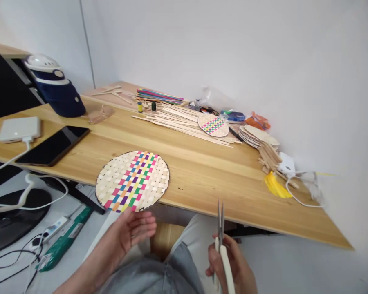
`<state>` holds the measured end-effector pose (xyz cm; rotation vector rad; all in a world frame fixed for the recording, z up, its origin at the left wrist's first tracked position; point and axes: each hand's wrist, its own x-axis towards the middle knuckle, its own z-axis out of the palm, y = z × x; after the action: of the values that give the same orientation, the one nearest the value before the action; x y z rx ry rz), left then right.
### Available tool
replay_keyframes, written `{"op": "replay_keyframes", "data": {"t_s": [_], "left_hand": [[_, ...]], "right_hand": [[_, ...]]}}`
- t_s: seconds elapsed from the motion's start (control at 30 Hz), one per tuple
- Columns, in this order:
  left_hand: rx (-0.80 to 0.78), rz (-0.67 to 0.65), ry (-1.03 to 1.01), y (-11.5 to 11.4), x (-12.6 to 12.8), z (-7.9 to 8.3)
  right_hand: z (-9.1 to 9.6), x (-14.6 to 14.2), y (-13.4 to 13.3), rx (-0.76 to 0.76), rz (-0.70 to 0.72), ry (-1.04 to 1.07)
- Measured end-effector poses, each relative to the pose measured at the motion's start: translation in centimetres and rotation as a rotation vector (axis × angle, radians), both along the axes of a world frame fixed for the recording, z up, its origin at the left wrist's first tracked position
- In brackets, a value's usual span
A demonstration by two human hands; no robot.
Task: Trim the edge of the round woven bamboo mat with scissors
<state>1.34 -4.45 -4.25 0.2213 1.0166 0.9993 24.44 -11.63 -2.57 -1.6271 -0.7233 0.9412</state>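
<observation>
A round woven mat (131, 181) of pale strips, crossed by a band of pink, blue, orange, purple, yellow and green, lies at the table's front edge and juts a little over it. Just below its lower rim is my left hand (130, 230), palm turned inward, fingers stretched out and holding nothing. Whether the fingertips touch the mat I cannot tell. My right hand (230, 265) is wrapped round a pair of scissors (221, 241) with white handles. Their metal blades point up and away, only slightly apart, in front of the table edge.
Farther back on the table (184, 163) lie pale strips (178, 122), coloured strips (159, 96) and a smaller woven round (213, 125). Stacked rounds (257, 136) and yellow strips (277, 185) are right. A phone (57, 145), white box (20, 128) and dark-blue bottle (59, 92) stand left.
</observation>
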Motion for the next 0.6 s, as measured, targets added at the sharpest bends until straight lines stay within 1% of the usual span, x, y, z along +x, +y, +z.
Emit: {"op": "replay_keyframes", "data": {"t_s": [0.1, 0.2, 0.27, 0.33, 0.4, 0.5, 0.6], "left_hand": [[-0.012, 0.165, 0.111, 1.1, -0.7, 1.8], [-0.01, 0.21, 0.162, 1.1, 0.0, 2.3], [-0.029, 0.189, 0.163, 0.1, 0.7, 2.0], [-0.081, 0.131, 0.156, -1.5, 1.2, 1.4], [-0.136, 0.072, 0.148, -3.2, 1.4, 0.8], [-0.146, 0.024, 0.15, -4.7, 1.6, 0.4], [-0.115, 0.017, 0.135, -5.0, 1.9, 0.6]], "right_hand": [[-1.2, -0.1, 0.6, 0.014, 0.14, 0.066], [-2.4, -0.3, 1.2, -0.003, 0.306, 0.082], [-3.0, -1.1, 1.2, 0.016, 0.308, 0.055], [-3.4, -2.0, 1.0, 0.035, 0.253, 0.031], [-3.4, -2.7, 0.6, 0.016, 0.243, 0.041], [-2.9, -2.9, 0.2, -0.04, 0.282, 0.054], [-2.0, -2.5, 0.0, -0.08, 0.307, 0.01]]}}
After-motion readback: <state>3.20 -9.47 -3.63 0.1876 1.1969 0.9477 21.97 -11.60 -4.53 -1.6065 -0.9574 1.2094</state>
